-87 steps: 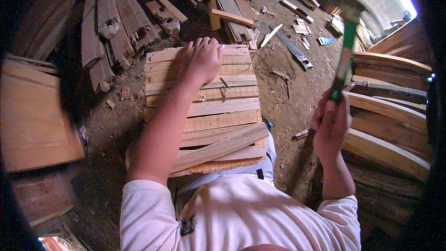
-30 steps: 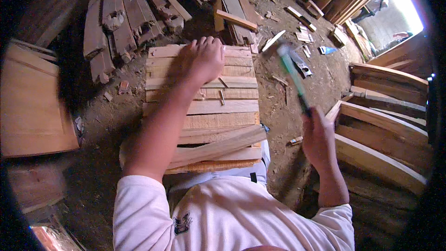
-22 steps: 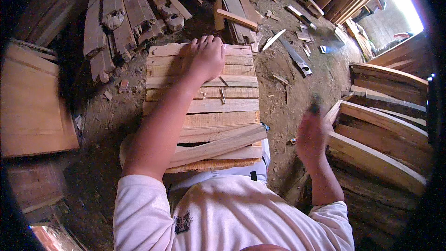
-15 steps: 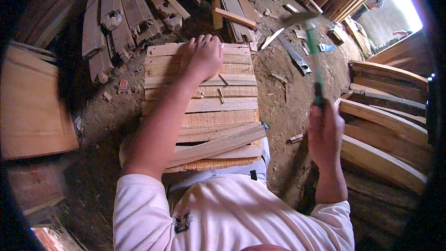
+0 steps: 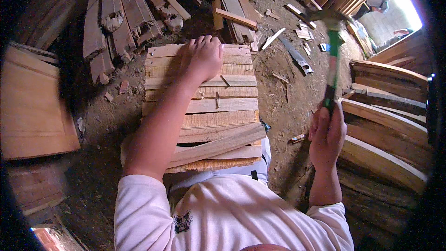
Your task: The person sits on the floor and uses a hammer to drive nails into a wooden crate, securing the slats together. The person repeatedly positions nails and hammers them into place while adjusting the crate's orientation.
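A panel of light wooden slats (image 5: 221, 120) rests across my lap, with one loose slat (image 5: 216, 146) lying aslant over its near end. At the panel's far edge my left hand (image 5: 203, 58) is closed, fingers curled over the topmost slat; what lies under them is hidden. My right hand (image 5: 327, 132), raised to the right of the panel, grips a hammer (image 5: 332, 60) by its green and black handle, head up and slightly blurred. On the slats lie a small nail-like piece (image 5: 217, 100) and a thin sliver (image 5: 225, 80).
A handsaw (image 5: 296, 56) and wood scraps (image 5: 304, 32) lie on the dirt floor ahead. Stacked timber (image 5: 123, 23) stands far left, boards (image 5: 385, 116) at the right, and a wooden panel (image 5: 37, 107) at the left. Another person (image 5: 380, 4) is beyond the bright opening.
My right hand's hammer has swung slightly right and its head shows more clearly. The nail-like piece on the slats has shifted and turned a little. My left hand stays put.
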`<state>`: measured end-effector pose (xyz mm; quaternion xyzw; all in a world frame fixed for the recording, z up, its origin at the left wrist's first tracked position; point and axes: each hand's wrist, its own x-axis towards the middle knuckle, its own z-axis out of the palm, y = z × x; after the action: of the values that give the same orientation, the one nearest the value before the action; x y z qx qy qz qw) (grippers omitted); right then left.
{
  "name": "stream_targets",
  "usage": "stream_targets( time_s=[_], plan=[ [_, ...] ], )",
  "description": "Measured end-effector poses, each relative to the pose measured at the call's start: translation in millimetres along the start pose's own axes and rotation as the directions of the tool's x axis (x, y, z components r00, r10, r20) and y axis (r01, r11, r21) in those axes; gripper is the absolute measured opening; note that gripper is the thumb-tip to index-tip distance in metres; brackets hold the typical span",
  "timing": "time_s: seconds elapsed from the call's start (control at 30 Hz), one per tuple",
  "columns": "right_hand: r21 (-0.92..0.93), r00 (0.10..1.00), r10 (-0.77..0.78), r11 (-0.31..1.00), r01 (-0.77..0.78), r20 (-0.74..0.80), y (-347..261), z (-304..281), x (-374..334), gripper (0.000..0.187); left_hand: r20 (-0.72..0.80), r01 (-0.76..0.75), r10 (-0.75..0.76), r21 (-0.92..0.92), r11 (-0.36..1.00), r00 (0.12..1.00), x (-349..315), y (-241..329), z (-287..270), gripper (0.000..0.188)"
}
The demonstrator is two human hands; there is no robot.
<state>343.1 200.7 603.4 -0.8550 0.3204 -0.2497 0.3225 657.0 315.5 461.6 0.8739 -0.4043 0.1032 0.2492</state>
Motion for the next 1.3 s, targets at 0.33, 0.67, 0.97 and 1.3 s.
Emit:
stream_targets(
  time_s=[0.33, 0.67, 0.97, 1.3],
  plan=[
    [-0.348, 0.978, -0.037, 0.931, 0.108, 0.204, 17.1, 3.8, 2.9, 0.021, 0.025, 0.005, -0.005, 0.002, 1.000, 1.000, -1.4, 5.2, -10.2, 0.027],
    [-0.505, 0.893, 0.195, 0.862, 0.041, 0.405, 27.7, 31.2, -2.1, 0.018, 0.086, 0.027, -0.026, -0.010, 1.000, 0.996, 3.5, 14.7, -16.4, 0.028],
    [-0.004, 0.996, -0.088, 0.996, 0.088, 0.019, 29.3, -6.1, -11.7, 0.015, 0.061, -0.009, 0.011, -0.038, 0.999, 0.998, -1.0, 7.3, -15.1, 0.030],
    [0.241, 0.998, 0.046, 0.969, -0.057, 0.051, 86.2, 10.5, -52.1, 0.027, 0.069, 0.113, -0.094, -0.761, 0.639, 0.993, 31.7, -42.6, 8.5, 0.024]
  ],
)
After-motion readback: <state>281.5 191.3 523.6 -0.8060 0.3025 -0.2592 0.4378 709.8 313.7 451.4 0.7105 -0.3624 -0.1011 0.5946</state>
